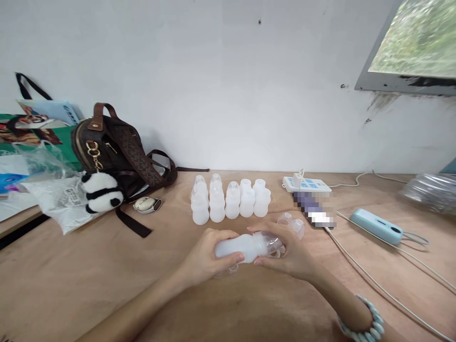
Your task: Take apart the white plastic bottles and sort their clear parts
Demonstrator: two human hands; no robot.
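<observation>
A white baby bottle lies tilted sideways between my hands, above the table. My left hand is wrapped round its base end. At the other end, my right hand grips the clear cap that sits over the bottle's neck. Behind my hands, several similar bottles stand upright in rows. Those on the left wear clear caps, while the ones at the right have bare tops. Small clear parts lie below the held bottle, partly hidden. More clear caps rest just beyond my right hand.
A brown backpack with a panda plush stands at left, beside a plastic bag and a mouse. On the right are a power strip, a phone, a light-blue device and trailing cables.
</observation>
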